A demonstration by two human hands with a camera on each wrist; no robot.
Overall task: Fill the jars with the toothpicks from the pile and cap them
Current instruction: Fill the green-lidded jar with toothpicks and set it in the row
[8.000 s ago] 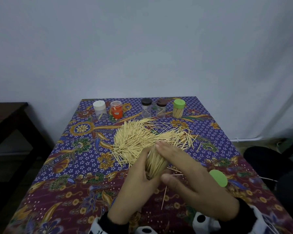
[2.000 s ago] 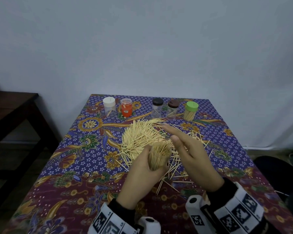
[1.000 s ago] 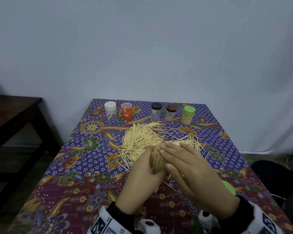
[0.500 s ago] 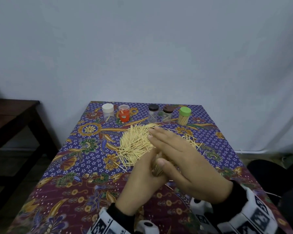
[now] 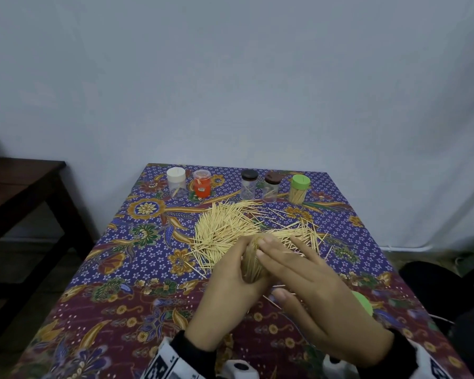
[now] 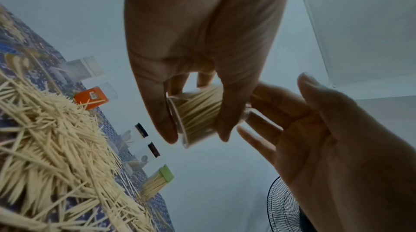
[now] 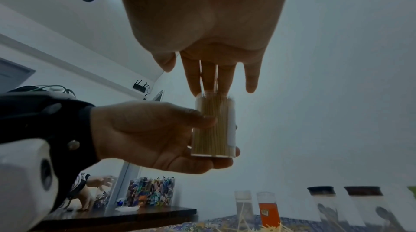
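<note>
My left hand [image 5: 238, 258] grips a clear jar [image 5: 251, 265] packed with toothpicks, held tilted above the table's near half. My right hand [image 5: 270, 270] lies over it with straight fingers, and its fingertips [image 7: 209, 83] touch the toothpick ends at the jar's [image 7: 212, 125] open mouth. In the left wrist view thumb and fingers wrap the jar [image 6: 198, 111]. The toothpick pile [image 5: 230, 228] spreads across the patterned cloth just beyond the hands. A loose green lid [image 5: 363, 306] lies to the right, half hidden by my right hand.
Along the far edge stand several capped jars: white-lidded [image 5: 176, 181], orange [image 5: 202, 184], black-lidded [image 5: 249, 184], brown-lidded [image 5: 272, 186] and a full green-lidded one [image 5: 299, 188]. A dark wooden side table [image 5: 19, 187] stands to the left. A fan [image 6: 283, 205] stands beyond the table.
My right hand has drawn back from lying across the jar's top, so only its fingertips rest on the mouth. The left hand keeps its hold on the jar.
</note>
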